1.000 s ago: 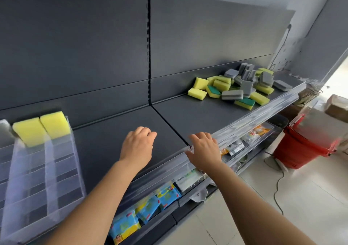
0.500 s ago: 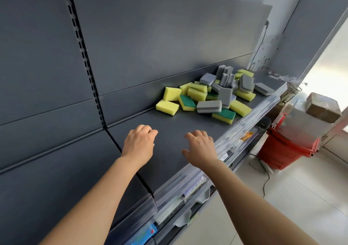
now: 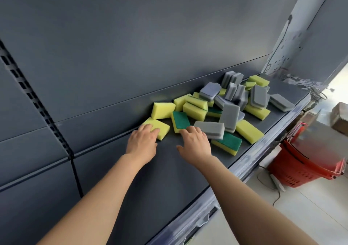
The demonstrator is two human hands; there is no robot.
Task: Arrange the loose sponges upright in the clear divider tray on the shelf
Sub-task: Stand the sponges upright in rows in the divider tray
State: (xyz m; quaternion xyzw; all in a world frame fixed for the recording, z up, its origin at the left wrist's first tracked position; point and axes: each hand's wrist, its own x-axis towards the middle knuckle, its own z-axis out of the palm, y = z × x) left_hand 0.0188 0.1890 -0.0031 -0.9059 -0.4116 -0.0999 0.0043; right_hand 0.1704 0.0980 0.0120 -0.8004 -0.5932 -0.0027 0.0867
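A heap of loose sponges (image 3: 231,101), yellow, green-topped and grey, lies on the dark shelf (image 3: 169,169) toward its right end. My left hand (image 3: 142,143) rests its fingertips on the nearest yellow sponge (image 3: 160,127) at the heap's left edge. My right hand (image 3: 195,144) reaches with spread fingers to the near corner of a green-topped sponge (image 3: 180,121); its fingertips touch that corner. Neither hand has closed round a sponge. The clear divider tray is out of view.
A dark back panel (image 3: 131,46) rises behind the shelf, with a slotted upright (image 3: 37,109) at the left. A clear price rail (image 3: 250,161) edges the shelf front. Red shopping baskets (image 3: 308,161) stand on the floor at the right, beside a cardboard box (image 3: 339,118).
The view swung right, away from the divider tray. Both hands moved forward along the shelf and now reach the near edge of the sponge heap.
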